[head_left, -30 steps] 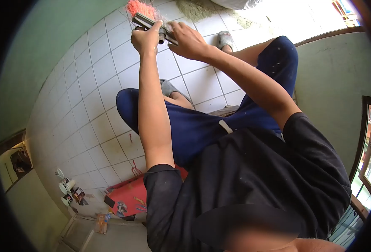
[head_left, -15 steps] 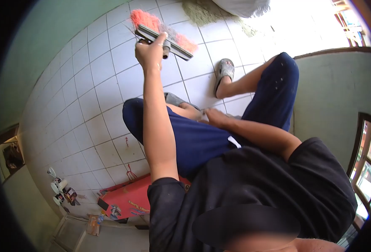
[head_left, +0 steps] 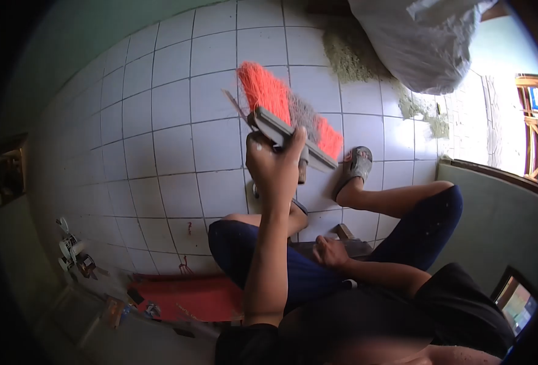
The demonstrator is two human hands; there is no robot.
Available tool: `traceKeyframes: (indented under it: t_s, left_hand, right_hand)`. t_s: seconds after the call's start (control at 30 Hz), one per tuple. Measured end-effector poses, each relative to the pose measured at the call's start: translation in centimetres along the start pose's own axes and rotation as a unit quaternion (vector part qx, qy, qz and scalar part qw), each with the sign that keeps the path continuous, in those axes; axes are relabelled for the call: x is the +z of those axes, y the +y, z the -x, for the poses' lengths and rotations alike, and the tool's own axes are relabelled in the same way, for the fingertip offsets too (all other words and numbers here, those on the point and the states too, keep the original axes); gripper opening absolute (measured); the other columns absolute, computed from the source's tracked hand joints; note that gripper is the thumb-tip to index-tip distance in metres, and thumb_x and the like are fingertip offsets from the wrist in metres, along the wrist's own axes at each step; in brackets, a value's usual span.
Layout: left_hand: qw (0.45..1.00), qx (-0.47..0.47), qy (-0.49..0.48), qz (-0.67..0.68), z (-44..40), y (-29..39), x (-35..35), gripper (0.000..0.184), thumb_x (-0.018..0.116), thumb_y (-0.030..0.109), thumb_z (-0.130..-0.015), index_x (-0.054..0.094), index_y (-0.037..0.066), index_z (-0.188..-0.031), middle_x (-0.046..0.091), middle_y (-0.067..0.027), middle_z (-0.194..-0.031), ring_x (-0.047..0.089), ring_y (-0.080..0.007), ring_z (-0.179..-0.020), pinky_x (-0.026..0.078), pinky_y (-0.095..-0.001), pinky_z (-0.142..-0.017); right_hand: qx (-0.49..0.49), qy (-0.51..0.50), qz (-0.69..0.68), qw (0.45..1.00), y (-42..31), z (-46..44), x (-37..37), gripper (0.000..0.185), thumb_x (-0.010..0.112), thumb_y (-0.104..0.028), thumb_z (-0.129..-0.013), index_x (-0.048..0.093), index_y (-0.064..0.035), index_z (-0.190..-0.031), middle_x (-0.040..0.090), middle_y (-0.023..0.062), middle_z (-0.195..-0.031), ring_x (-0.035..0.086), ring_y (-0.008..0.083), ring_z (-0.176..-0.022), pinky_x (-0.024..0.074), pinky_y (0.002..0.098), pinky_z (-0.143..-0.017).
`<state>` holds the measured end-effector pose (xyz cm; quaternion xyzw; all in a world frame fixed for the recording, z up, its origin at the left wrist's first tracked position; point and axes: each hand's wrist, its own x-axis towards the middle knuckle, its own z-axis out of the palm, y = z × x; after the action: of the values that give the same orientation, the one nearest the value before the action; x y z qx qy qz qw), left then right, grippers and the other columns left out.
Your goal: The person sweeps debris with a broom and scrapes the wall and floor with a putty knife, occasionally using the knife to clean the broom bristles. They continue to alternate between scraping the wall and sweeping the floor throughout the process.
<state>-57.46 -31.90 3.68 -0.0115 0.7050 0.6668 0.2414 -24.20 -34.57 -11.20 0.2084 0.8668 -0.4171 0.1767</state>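
A broom head [head_left: 321,152] with a grey-black plastic back, orange-red and grey bristles and a short socket is held up over the tiles in my left hand [head_left: 272,164]. My left fingers wrap round the back, with the thumb along it and the bristles facing away from me. A thin pale strip [head_left: 235,103] sticks out beside the broom head's left end. My right hand [head_left: 331,250] rests low by my lap with its fingers curled in; what they hold, if anything, is hidden.
White tiles [head_left: 214,143] cover the floor. A large whitish sack [head_left: 427,48] stands at the upper right beside grey-green powder [head_left: 351,58]. My sandalled foot [head_left: 357,170] is right of the broom head. A red box [head_left: 190,298] lies at lower left. A dark low object [head_left: 357,246] is between my legs.
My right hand has left the broom head and dropped to my lap. The view has shifted, showing more of the sack, and the broom head appears lower and further right, still in my left hand.
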Motion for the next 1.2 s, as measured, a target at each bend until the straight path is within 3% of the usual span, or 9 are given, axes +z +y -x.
traceKeyframes:
  t_s: [0.2, 0.27, 0.47, 0.6, 0.67, 0.73, 0.83, 1.0, 1.2]
  left_hand:
    - [0.997, -0.034, 0.067, 0.017, -4.0, -0.4, 0.9, 0.031, 0.081, 0.015, -0.084, 0.056, -0.002, -0.093, 0.067, -0.007, -0.08, 0.062, -0.0143, -0.069, 0.052, -0.0308, -0.066]
    - [0.99, -0.103, 0.066, 0.064, -4.5, 0.9, 1.5, 0.026, 0.075, 0.007, -0.087, 0.052, 0.002, -0.097, 0.061, -0.0029, -0.075, 0.051, -0.0063, -0.051, 0.04, -0.024, -0.041]
    - [0.985, -0.139, 0.106, 0.007, -5.6, 3.3, 1.3, 0.03, 0.077, 0.01, -0.086, 0.053, 0.002, -0.101, 0.064, -0.0032, -0.078, 0.054, -0.0053, -0.056, 0.044, -0.0241, -0.045]
    - [0.99, 0.05, 0.134, -0.015, -4.5, 2.1, 0.0, 0.025, 0.078, 0.012, -0.085, 0.055, 0.003, -0.089, 0.063, -0.0029, -0.07, 0.056, -0.0087, -0.052, 0.045, -0.0266, -0.048]
    - [0.985, -0.117, 0.127, 0.018, -0.7, 4.7, -0.9, 0.025, 0.078, 0.013, -0.084, 0.056, 0.002, -0.09, 0.064, -0.0037, -0.07, 0.059, -0.0127, -0.055, 0.048, -0.0305, -0.052]
    - [0.977, 0.06, 0.201, -0.022, 2.7, 8.4, -0.5, 0.029, 0.08, 0.017, -0.082, 0.057, 0.001, -0.091, 0.066, -0.0067, -0.072, 0.063, -0.0187, -0.061, 0.051, -0.036, -0.058]
    - [0.985, -0.046, 0.153, -0.069, 9.1, 16.0, -1.7, 0.039, 0.083, 0.027, -0.078, 0.059, -0.001, -0.092, 0.068, -0.0118, -0.079, 0.068, -0.0249, -0.074, 0.052, -0.038, -0.068]
    - [0.984, -0.043, 0.16, -0.064, 14.1, 25.6, -4.0, 0.048, 0.084, 0.036, -0.075, 0.058, -0.001, -0.092, 0.069, -0.0169, -0.082, 0.069, -0.0346, -0.074, 0.054, -0.0427, -0.069]
    - [0.961, -0.029, 0.264, -0.078, 17.4, 41.5, -9.4, 0.051, 0.083, 0.037, -0.075, 0.056, -0.001, -0.093, 0.069, -0.0167, -0.083, 0.07, -0.034, -0.078, 0.055, -0.0418, -0.072]
  right_hand:
    - [0.014, -0.05, 0.009, 0.999, 0.0, -0.6, 0.1, 0.03, 0.069, -0.021, -0.081, 0.057, 0.0022, -0.096, 0.065, 0.0211, -0.087, 0.065, 0.0382, -0.083, 0.0535, 0.048, -0.072]
    - [-0.023, -0.008, 0.015, 1.0, -0.5, -0.8, -0.1, 0.026, 0.068, -0.017, -0.082, 0.053, -0.0004, -0.095, 0.06, 0.0189, -0.08, 0.061, 0.0382, -0.077, 0.0509, 0.0476, -0.064]
    - [0.091, -0.127, 0.206, 0.966, -1.7, -1.9, -1.5, 0.04, 0.061, -0.029, -0.085, 0.055, 0.0001, -0.112, 0.065, 0.0198, -0.09, 0.064, 0.0364, -0.089, 0.0485, 0.0526, -0.081]
    - [0.23, -0.127, 0.075, 0.962, -4.9, -7.3, -11.7, 0.056, 0.062, -0.024, -0.085, 0.046, 0.0041, -0.131, 0.067, 0.0279, -0.097, 0.067, 0.0456, -0.089, 0.0532, 0.0537, -0.078]
    - [0.115, -0.011, 0.031, 0.993, -7.2, -8.4, -19.1, 0.048, 0.066, -0.022, -0.087, 0.048, -0.0006, -0.125, 0.066, 0.0268, -0.096, 0.065, 0.0471, -0.089, 0.0518, 0.0527, -0.079]
    - [0.099, 0.017, 0.047, 0.994, -11.8, -7.8, -26.7, 0.05, 0.068, -0.023, -0.086, 0.048, 0.0014, -0.124, 0.064, 0.0259, -0.099, 0.064, 0.0442, -0.093, 0.0518, 0.0501, -0.081]
    - [0.015, -0.005, 0.091, 0.996, -20.8, -4.4, -34.8, 0.07, 0.075, -0.019, -0.077, 0.04, -0.0005, -0.134, 0.048, 0.0244, -0.13, 0.048, 0.0432, -0.123, 0.045, 0.0486, -0.099]
    - [-0.164, -0.035, 0.178, 0.97, -38.7, 1.6, -41.9, 0.107, 0.088, -0.035, -0.067, 0.027, -0.0015, -0.148, 0.04, 0.0231, -0.137, 0.04, 0.0417, -0.13, 0.0353, 0.0537, -0.108]
    - [-0.309, 0.149, 0.206, 0.916, -48.1, 1.1, -42.1, 0.064, 0.073, -0.02, -0.077, 0.045, -0.002, -0.132, 0.052, 0.0224, -0.121, 0.051, 0.0409, -0.111, 0.0426, 0.0507, -0.092]
